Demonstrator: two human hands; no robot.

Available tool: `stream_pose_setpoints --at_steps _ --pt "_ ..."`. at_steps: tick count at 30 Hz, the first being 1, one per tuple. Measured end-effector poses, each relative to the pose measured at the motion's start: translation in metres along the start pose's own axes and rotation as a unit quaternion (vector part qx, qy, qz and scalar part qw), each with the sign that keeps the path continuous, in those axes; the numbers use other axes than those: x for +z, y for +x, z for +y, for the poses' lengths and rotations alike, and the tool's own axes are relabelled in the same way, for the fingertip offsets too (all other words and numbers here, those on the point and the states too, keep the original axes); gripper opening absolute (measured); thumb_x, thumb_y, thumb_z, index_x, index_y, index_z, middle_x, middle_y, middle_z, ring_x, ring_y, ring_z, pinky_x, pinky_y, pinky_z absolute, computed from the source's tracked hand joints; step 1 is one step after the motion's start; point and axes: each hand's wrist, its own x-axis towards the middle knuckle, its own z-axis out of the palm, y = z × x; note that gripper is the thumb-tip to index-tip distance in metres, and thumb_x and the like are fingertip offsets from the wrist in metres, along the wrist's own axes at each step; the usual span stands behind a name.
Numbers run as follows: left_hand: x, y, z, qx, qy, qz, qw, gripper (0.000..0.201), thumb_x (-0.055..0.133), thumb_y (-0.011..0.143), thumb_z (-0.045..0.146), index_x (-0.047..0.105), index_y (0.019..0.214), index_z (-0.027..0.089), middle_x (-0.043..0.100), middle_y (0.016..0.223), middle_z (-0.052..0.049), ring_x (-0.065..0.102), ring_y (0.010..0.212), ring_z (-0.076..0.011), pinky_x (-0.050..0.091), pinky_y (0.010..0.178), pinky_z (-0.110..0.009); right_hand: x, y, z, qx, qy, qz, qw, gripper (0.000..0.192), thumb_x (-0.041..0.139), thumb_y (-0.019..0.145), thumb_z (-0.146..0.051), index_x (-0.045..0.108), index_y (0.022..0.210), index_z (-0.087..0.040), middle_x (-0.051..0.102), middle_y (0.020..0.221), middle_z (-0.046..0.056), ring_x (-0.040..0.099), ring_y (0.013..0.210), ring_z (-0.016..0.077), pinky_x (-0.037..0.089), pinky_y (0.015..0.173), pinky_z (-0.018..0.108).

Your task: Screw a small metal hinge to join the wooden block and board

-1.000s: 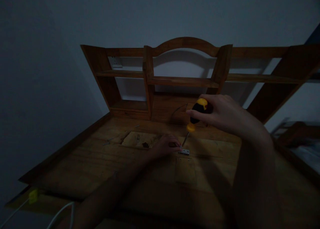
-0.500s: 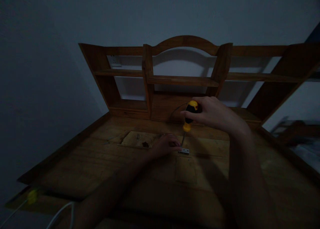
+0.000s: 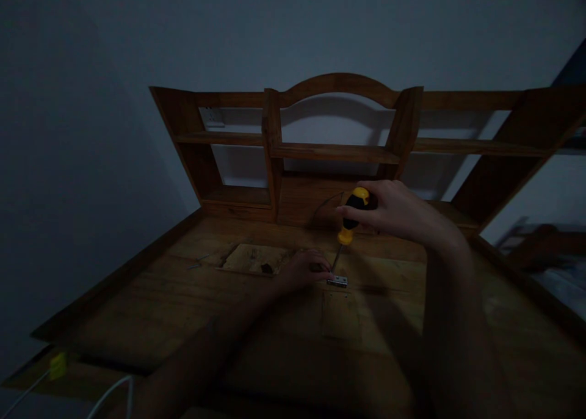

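Note:
My right hand (image 3: 384, 208) is wrapped round the yellow-and-black handle of a screwdriver (image 3: 352, 214), tilted with its shaft pointing down and to the left. The tip meets the left end of a small metal hinge (image 3: 337, 281) lying on the wooden desktop. At that same end, the fingers of my left hand (image 3: 306, 269) are pinched together beside the tip and touch the hinge. Whether they hold a screw there is too dark and small to tell. Just below the hinge is a square wooden piece (image 3: 341, 315) with small holes near its top edge.
A wooden shelf unit (image 3: 336, 152) stands along the back of the desk against the wall. Left of my hands, a rough recessed patch (image 3: 251, 258) shows in the desktop, with thin metal pieces (image 3: 198, 262) beside it. A yellow tag (image 3: 58, 366) and white cable (image 3: 112, 391) lie lower left.
The view has shifted slightly, so the shelf appears a little lower. The screwdriver and my right hand appear slightly to the right, with the tip still at the hinge.

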Motion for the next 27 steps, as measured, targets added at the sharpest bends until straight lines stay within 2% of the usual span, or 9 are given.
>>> stream_pose_setpoints --at_steps 4,14,27 --pt "0.002 -0.001 -0.004 -0.004 0.006 0.004 1.000 0.019 0.079 0.085 0.037 0.074 0.082 0.019 0.075 0.089 -0.001 0.069 0.089 -0.0169 0.051 0.085 -0.026 -0.002 -0.002 -0.001 0.012 0.003 0.002 1.000 0.038 0.064 0.087 -0.057 0.061 0.076 -0.021 0.065 0.066 -0.001 0.059 0.061 0.0160 0.034 0.056 0.029" --pt "0.002 0.000 -0.004 -0.017 0.005 -0.002 1.000 0.025 0.078 0.085 0.043 0.073 0.081 0.019 0.075 0.090 -0.001 0.069 0.088 -0.0163 0.051 0.085 -0.026 0.008 0.004 0.004 -0.014 -0.020 0.000 1.000 0.041 0.062 0.087 -0.061 0.060 0.079 -0.021 0.066 0.075 0.002 0.059 0.066 0.0177 0.034 0.058 0.029" --pt "0.001 0.000 -0.002 0.013 0.000 -0.001 1.000 0.022 0.078 0.087 0.038 0.074 0.082 0.017 0.075 0.089 -0.002 0.069 0.084 -0.0161 0.050 0.082 -0.026 0.005 0.004 0.003 -0.001 -0.017 -0.010 1.000 0.041 0.064 0.086 -0.060 0.060 0.074 -0.021 0.066 0.070 0.002 0.059 0.065 0.0178 0.035 0.057 0.031"
